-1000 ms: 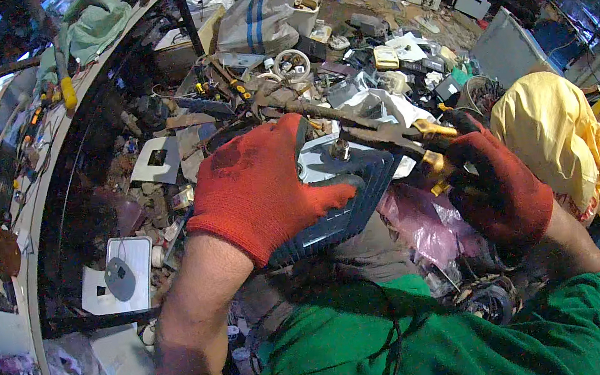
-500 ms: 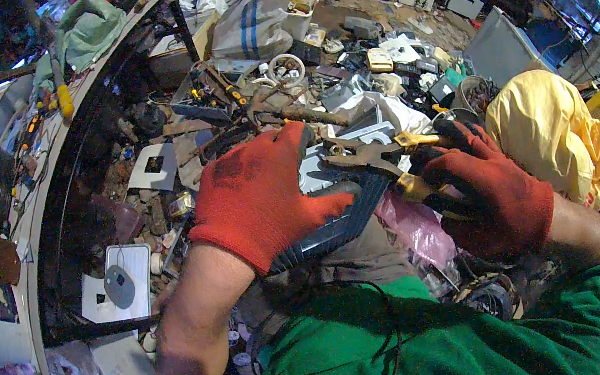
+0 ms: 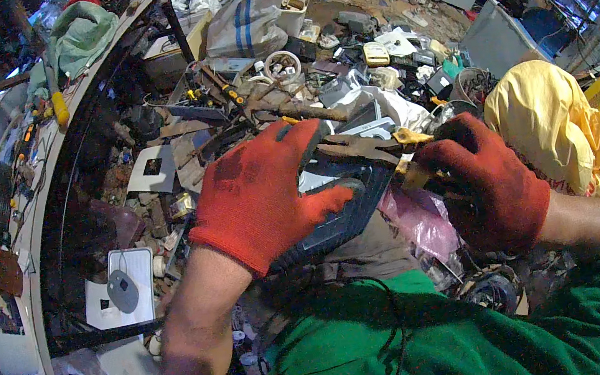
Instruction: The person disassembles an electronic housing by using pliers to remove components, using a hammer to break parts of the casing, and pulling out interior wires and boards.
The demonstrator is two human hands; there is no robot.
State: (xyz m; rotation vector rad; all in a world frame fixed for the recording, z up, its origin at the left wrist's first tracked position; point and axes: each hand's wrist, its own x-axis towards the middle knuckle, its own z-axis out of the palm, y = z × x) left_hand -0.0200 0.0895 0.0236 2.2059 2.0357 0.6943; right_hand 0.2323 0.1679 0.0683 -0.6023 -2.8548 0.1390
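Dark casing (image 3: 351,215) mid-view; judged light, stiff, rim perhaps brittle, smooth faces slippery. Best hold: side at nine o'clock, where my left hand (image 3: 259,197) clasps it. My right hand (image 3: 492,186), three o'clock, grips yellow-handled pliers (image 3: 365,148), jaws toward one o'clock edge.

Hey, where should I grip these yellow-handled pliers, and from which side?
Likely by the yellow handles, coming from the right: they extend that way, with the right hand around them, while the pliers' metal head points left, near the dark casing.
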